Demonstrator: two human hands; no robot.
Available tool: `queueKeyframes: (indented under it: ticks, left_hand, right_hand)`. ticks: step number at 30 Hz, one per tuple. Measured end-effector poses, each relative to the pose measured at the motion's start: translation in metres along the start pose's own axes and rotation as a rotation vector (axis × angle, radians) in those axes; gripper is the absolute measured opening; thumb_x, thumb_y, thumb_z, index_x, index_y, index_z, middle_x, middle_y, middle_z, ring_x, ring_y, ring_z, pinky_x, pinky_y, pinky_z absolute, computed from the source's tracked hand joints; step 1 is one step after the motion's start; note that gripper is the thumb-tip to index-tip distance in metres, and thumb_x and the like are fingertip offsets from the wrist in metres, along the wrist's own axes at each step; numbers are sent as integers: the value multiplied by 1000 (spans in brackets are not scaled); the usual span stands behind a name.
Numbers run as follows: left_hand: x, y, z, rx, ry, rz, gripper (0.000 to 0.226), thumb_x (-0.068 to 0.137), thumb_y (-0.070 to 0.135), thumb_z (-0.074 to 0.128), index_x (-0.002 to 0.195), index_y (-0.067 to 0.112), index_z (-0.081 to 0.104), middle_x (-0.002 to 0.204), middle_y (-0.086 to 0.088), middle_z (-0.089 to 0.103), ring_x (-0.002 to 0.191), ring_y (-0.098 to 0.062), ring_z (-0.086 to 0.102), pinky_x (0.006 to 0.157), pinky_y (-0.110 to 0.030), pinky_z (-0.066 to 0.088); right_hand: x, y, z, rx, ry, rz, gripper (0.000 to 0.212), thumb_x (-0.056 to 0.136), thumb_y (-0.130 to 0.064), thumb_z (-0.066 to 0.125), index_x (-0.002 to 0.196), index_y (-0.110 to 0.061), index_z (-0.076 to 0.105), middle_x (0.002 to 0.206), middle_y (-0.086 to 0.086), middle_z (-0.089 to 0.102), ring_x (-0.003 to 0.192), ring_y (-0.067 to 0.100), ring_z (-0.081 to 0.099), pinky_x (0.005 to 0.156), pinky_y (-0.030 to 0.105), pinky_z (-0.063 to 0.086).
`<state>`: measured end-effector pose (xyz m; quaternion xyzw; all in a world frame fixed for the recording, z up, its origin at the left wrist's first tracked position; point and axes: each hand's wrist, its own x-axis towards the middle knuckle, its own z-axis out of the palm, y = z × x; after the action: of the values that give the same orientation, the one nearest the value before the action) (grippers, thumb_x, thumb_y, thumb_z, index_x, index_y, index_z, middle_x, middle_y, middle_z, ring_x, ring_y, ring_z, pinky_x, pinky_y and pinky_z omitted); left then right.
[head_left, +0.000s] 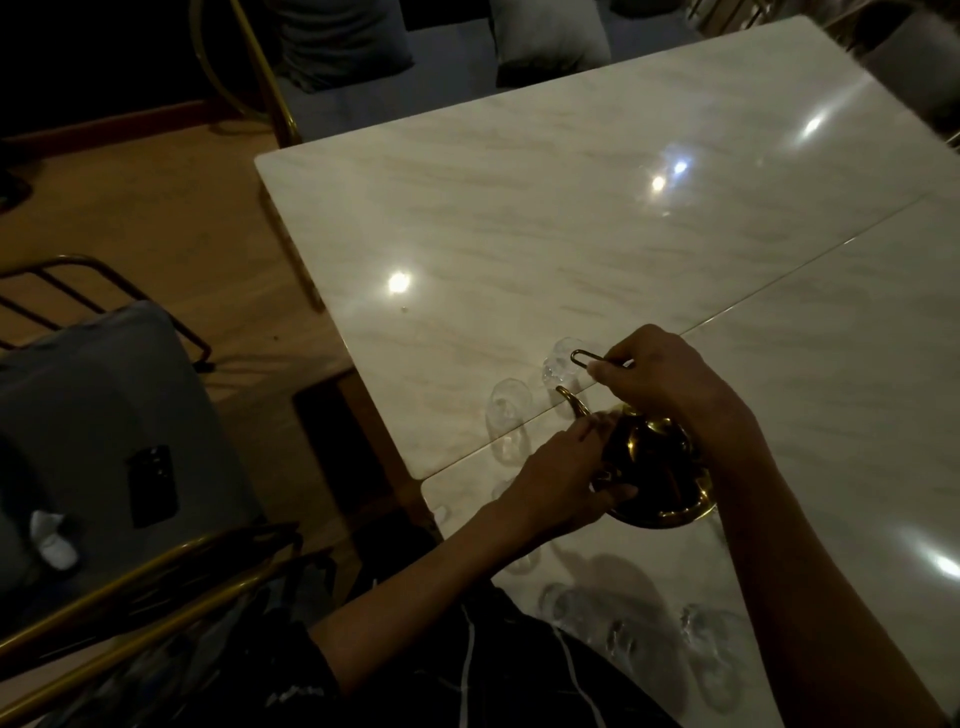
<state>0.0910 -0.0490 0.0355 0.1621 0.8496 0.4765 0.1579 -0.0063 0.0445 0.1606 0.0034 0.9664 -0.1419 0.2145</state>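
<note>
Teapot (654, 457) low on surface (571, 208), just right of glasses (506, 410). Polished metal: rigid, slick, probably heavy if full. Right hand (670, 374) fingers pinching thin wire handle (584, 356). Left hand (556, 478) fingers fairly straight, steadying body. Best hold: handle, plus body support.

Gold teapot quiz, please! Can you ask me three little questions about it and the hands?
1. True or false: the gold teapot is down on the floor.
2. Which hand pinches the teapot's thin handle? A) left B) right
3. Fill in: the dark phone lies on a grey chair ____.

Key:
1. False. It is at the marble table.
2. B, the right hand.
3. Cushion.
</note>
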Motion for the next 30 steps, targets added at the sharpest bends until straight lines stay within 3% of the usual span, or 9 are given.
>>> queueKeyframes:
  ticks: [5,9,18,30]
  left_hand:
    - [-1,8,-2,-3,29,41,80,91,41,71,156,17,30,153,-8,43,134,-26,51,104,-46,52]
    - [-2,13,-3,-6,46,74,79,91,41,70,155,17,32,152,-8,44,135,-26,50,104,-45,52]
    - [-4,24,-6,1,84,117,80,91,42,70,156,17,30,150,-8,46,132,-26,52,101,-47,53]
    - [-10,37,-11,10,125,164,83,91,38,72,157,18,27,151,-9,45,133,-25,52,99,-46,54]
  right_hand:
    - [-6,-1,-9,-22,-9,10,29,91,-36,62,92,-11,79,82,11,74,73,19,67,60,21,45]
    - [-10,-3,-16,-17,5,5,31,91,-37,62,92,-10,78,80,10,74,73,19,67,64,26,49]
    - [-25,-12,-34,-17,8,-21,30,91,-37,62,96,-12,78,82,10,74,80,23,70,59,17,41]
    - [-38,-19,-48,-46,9,-40,29,91,-36,62,97,-12,78,80,11,74,76,22,70,68,28,50]
